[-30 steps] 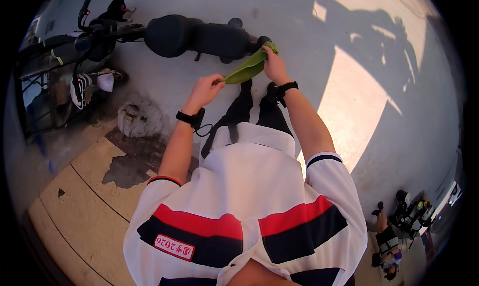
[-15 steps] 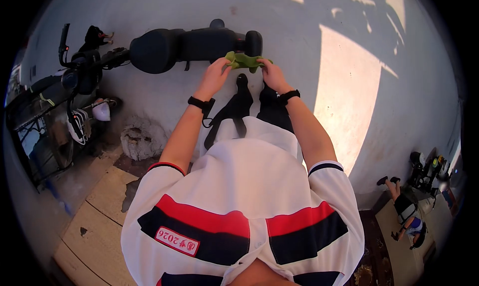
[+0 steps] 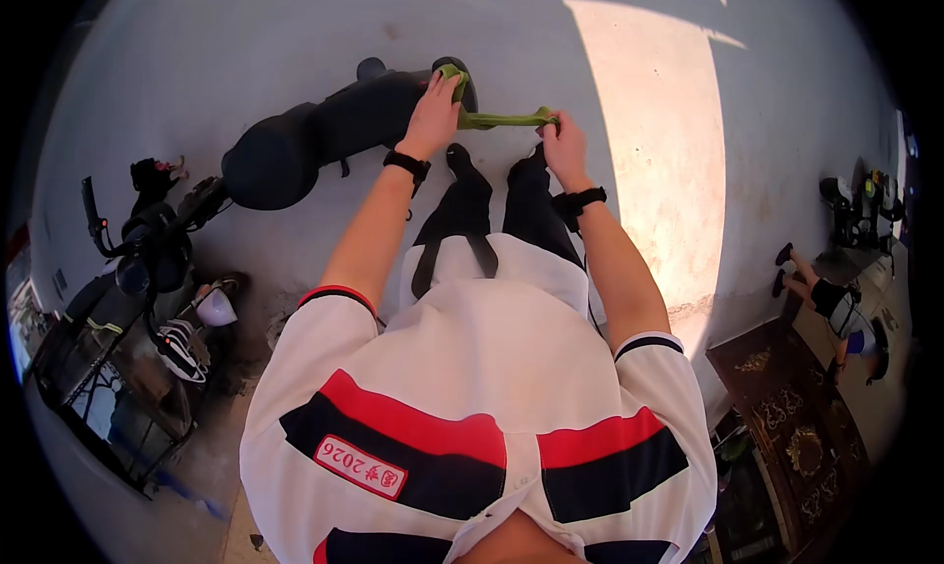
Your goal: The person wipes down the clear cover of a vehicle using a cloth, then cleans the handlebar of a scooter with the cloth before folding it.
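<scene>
A strip of green cloth (image 3: 501,120) is stretched between my two hands in front of my feet. Closed on its bunched left end is my left hand (image 3: 435,117), which overlaps the rear of a black scooter (image 3: 359,117). My right hand (image 3: 563,149) pinches the other end, a little lower and just above my right shoe. The cloth sags slightly near the left end and runs nearly straight to the right. Black bands sit on both wrists.
A metal rack (image 3: 93,397) stands at the left by the scooter's handlebars. A carved dark wooden piece (image 3: 787,421) is at the lower right, with another person (image 3: 836,308) beyond it and parked two-wheelers (image 3: 860,210) farther up. A sunlit patch (image 3: 669,141) crosses the pale ground.
The cloth, bunched between close hands half a second ago, is now drawn out longer. My left hand has moved up, and my hands are farther apart. The view has turned, showing more of the wooden piece.
</scene>
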{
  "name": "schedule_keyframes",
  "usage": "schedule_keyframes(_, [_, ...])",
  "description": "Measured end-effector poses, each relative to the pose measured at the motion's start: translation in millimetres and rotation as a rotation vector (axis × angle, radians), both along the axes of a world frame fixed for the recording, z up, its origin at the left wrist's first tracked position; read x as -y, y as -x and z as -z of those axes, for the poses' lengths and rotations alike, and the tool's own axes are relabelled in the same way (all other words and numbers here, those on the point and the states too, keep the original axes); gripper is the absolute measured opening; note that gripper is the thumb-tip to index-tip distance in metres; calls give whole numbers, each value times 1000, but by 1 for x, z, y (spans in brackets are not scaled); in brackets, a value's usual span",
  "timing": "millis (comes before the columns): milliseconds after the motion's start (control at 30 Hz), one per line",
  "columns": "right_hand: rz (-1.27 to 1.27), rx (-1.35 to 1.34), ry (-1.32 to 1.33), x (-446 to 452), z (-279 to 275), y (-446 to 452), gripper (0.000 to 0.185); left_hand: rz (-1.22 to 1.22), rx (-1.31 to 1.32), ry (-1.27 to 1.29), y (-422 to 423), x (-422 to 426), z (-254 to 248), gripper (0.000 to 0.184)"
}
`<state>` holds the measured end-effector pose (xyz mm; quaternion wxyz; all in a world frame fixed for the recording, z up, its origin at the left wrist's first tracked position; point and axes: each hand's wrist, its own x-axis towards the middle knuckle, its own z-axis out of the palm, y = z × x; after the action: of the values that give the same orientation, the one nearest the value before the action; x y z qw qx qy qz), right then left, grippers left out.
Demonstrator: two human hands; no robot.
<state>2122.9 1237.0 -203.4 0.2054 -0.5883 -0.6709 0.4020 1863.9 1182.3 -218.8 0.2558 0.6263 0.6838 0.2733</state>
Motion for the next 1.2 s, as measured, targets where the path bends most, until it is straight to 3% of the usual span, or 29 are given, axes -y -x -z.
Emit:
schedule_keyframes(267, [164,-34,43,7,-4,-12,17,108,-200,-14,-6,-9,21,51])
schedule_keyframes(367, [189,-57,107,5,2,-2,17,425,-295,34,-13,12,23,48])
schedule_keyframes(400, [188,-82,109,3,8,-1,17,431,-324,37,-21,19,22,46])
schedule_keyframes(533, [148,-65,97,0,8,0,18,412,-341,93,-31,32,25,48])
schedule_keyframes(833, [103,-79,110,-6,-7,-11,18,37,-307,40,-28,-8,19,58])
schedule_keyframes(1033, [79,-120,137,-19,-6,-22,18,81,-309,90,-32,-8,14,55])
schedule_keyframes(1200, [42,-139,134,-39,-1,-36,18,68,-334,67,-50,12,19,36])
